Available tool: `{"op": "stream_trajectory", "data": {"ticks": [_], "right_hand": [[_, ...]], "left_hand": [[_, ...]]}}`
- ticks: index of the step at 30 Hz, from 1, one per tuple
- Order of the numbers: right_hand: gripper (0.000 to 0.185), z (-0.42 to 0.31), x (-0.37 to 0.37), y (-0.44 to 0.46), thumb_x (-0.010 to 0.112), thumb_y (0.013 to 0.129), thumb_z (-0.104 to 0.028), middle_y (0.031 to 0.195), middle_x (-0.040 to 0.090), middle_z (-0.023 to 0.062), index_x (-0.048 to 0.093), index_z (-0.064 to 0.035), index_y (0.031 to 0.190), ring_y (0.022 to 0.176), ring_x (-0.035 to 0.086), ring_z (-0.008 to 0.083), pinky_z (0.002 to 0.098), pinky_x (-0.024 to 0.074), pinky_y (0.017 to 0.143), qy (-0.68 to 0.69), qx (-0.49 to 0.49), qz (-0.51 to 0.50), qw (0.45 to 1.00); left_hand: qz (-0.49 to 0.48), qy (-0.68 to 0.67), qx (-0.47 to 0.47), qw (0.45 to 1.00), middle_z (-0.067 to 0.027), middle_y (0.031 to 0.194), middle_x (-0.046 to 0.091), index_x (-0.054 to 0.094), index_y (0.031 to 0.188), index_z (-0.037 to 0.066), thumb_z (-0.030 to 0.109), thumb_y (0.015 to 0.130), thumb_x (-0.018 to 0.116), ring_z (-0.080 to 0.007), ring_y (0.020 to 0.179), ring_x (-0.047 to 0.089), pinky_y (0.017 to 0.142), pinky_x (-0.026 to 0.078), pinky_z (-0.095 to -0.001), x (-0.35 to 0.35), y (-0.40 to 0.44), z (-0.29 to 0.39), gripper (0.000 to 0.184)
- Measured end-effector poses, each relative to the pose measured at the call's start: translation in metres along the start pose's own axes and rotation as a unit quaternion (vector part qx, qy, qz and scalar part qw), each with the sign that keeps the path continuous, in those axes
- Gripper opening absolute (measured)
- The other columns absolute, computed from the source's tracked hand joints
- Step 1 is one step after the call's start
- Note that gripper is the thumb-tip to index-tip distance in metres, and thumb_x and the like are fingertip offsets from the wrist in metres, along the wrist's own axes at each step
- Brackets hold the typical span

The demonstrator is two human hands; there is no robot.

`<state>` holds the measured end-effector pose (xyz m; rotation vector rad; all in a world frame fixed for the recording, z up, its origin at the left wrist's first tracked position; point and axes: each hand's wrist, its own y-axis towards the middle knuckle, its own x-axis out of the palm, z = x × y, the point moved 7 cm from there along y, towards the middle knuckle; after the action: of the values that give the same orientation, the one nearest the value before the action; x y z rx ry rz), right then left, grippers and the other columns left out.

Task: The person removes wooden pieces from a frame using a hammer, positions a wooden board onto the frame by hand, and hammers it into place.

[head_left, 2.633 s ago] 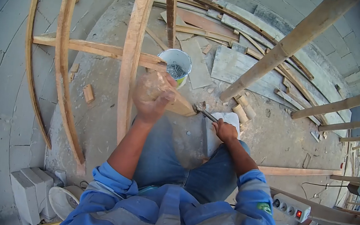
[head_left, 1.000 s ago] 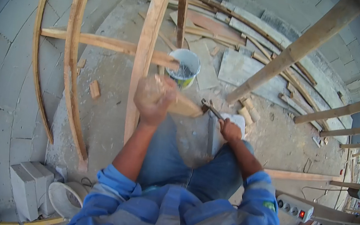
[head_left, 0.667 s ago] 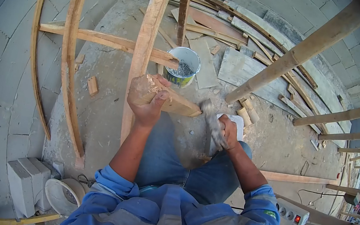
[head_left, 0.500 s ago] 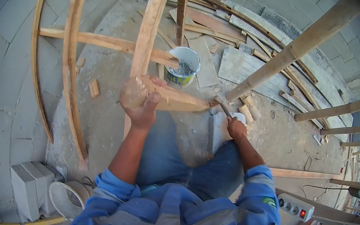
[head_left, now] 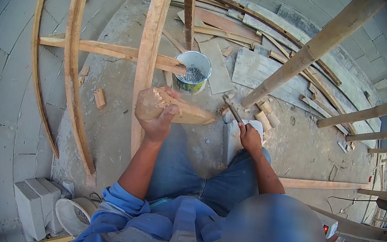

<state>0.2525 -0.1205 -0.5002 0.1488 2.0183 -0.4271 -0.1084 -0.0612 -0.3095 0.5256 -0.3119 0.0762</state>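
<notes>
My left hand (head_left: 158, 115) grips a thick piece of timber (head_left: 189, 113) near its broad, rough end. The timber points right across the space in front of my knees, and its far end tapers. My right hand (head_left: 250, 139) is closed around the handle of a hammer (head_left: 234, 109), its small head up and to the left, a short gap beyond the timber's far end. Beneath my right hand, a pale block (head_left: 230, 142) stands by my right knee. Wood chips lie near the hammer head.
A bucket of nails (head_left: 192, 72) stands ahead, beside an upright wooden post (head_left: 153, 28) with a crosspiece (head_left: 113, 51). A slanted bamboo pole (head_left: 310, 53) rises at the right. Boards (head_left: 271, 75) lie along the back wall. Grey blocks (head_left: 33, 207) sit at lower left.
The hammer has come away from the timber's far end and now points further up. The timber's far end has shifted left. A blurred patch now covers my right sleeve.
</notes>
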Motion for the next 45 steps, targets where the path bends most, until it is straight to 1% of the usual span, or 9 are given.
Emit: {"op": "stream_trajectory", "data": {"ticks": [4, 9, 12, 19, 25, 28, 32, 40, 45], "right_hand": [[0.048, 0.062, 0.029, 0.019, 0.052, 0.102, -0.041, 0.105, 0.069, 0.0306, 0.062, 0.0032, 0.115, 0.1, 0.067, 0.0478, 0.0561, 0.0508, 0.09, -0.034, 0.163, -0.009, 0.986], [0.046, -0.03, 0.023, 0.049, 0.069, 0.09, -0.029, 0.117, 0.063, 0.0188, 0.058, -0.0083, 0.129, 0.12, 0.058, 0.0359, 0.0473, 0.0493, 0.096, -0.175, -0.094, 0.136, 0.971], [0.045, -0.071, 0.086, 0.096, 0.068, 0.089, -0.027, 0.122, 0.064, 0.0184, 0.058, -0.0123, 0.131, 0.117, 0.062, 0.037, 0.0484, 0.0513, 0.094, -0.204, -0.162, -0.05, 0.964], [0.025, -0.048, 0.17, 0.159, 0.055, 0.095, -0.021, 0.115, 0.071, 0.0187, 0.065, -0.0114, 0.115, 0.103, 0.072, 0.0351, 0.0471, 0.0571, 0.086, -0.211, -0.076, -0.078, 0.971], [0.02, -0.051, 0.083, 0.16, 0.06, 0.089, -0.021, 0.098, 0.074, 0.0198, 0.068, -0.0079, 0.102, 0.093, 0.073, 0.0349, 0.046, 0.058, 0.077, -0.206, -0.11, -0.022, 0.972], [0.03, -0.107, -0.01, 0.157, 0.061, 0.09, -0.029, 0.096, 0.074, 0.0208, 0.071, -0.0024, 0.101, 0.089, 0.073, 0.0365, 0.0463, 0.0576, 0.079, -0.194, -0.127, -0.021, 0.973], [0.062, -0.166, -0.095, 0.13, 0.067, 0.09, -0.051, 0.111, 0.071, 0.0231, 0.058, -0.0033, 0.128, 0.098, 0.071, 0.0379, 0.0461, 0.056, 0.083, 0.184, -0.234, 0.112, 0.948], [0.048, 0.035, 0.057, 0.098, 0.066, 0.092, -0.033, 0.126, 0.064, 0.0215, 0.057, -0.0045, 0.13, 0.119, 0.063, 0.0363, 0.0446, 0.0554, 0.095, -0.137, 0.154, 0.012, 0.978], [0.028, 0.058, 0.063, 0.11, 0.055, 0.093, -0.013, 0.112, 0.069, 0.0238, 0.066, 0.003, 0.113, 0.104, 0.069, 0.0374, 0.0429, 0.0581, 0.084, -0.073, 0.147, -0.064, 0.984]], "left_hand": [[0.037, -0.015, 0.009, 0.999, -0.0133, 0.11, 0.06, 0.052, 0.121, 0.0, 0.023, 0.086, 0.077, -0.0245, 0.1, 0.063, 0.093, 0.055, -0.0458, -0.009, -0.003, 0.003, 0.049], [0.062, -0.047, 0.003, 0.997, -0.0153, 0.109, 0.059, 0.048, 0.121, -0.002, 0.018, 0.084, 0.079, -0.0253, 0.096, 0.064, 0.088, 0.057, -0.0453, -0.019, -0.013, 0.003, 0.052], [0.049, -0.039, 0.01, 0.998, -0.016, 0.109, 0.061, 0.048, 0.122, -0.001, 0.018, 0.083, 0.081, -0.0264, 0.097, 0.065, 0.089, 0.057, -0.0449, -0.017, -0.019, 0.004, 0.054], [0.015, 0.063, -0.009, 0.998, -0.0212, 0.112, 0.065, 0.044, 0.124, 0.0, 0.011, 0.079, 0.083, -0.0316, 0.105, 0.067, 0.091, 0.057, -0.0444, -0.032, -0.039, 0.019, 0.061], [0.055, 0.035, -0.08, 0.995, -0.0239, 0.114, 0.065, 0.043, 0.122, 0.002, 0.007, 0.08, 0.078, -0.0335, 0.109, 0.066, 0.095, 0.056, -0.0445, -0.043, -0.045, 0.022, 0.055], [-0.057, 0.043, -0.044, 0.996, -0.025, 0.117, 0.064, 0.042, 0.122, 0.003, 0.007, 0.08, 0.078, -0.0332, 0.11, 0.066, 0.095, 0.056, -0.0436, -0.031, -0.044, 0.02, 0.055], [-0.145, 0.048, -0.041, 0.987, -0.0217, 0.117, 0.063, 0.041, 0.121, 0.005, 0.013, 0.077, 0.08, -0.0304, 0.116, 0.062, 0.096, 0.054, -0.0434, -0.006, -0.039, 0.026, 0.06], [-0.199, 0.085, -0.033, 0.976, -0.0107, 0.109, 0.046, 0.041, 0.122, 0.007, 0.027, 0.064, 0.089, -0.0248, 0.111, 0.055, 0.099, 0.046, -0.0413, -0.001, -0.038, 0.03, 0.078], [-0.203, 0.061, -0.051, 0.976, -0.0143, 0.111, 0.054, 0.039, 0.122, 0.006, 0.022, 0.068, 0.086, -0.0244, 0.105, 0.058, 0.095, 0.049, -0.0398, -0.011, -0.039, 0.039, 0.073]]}}
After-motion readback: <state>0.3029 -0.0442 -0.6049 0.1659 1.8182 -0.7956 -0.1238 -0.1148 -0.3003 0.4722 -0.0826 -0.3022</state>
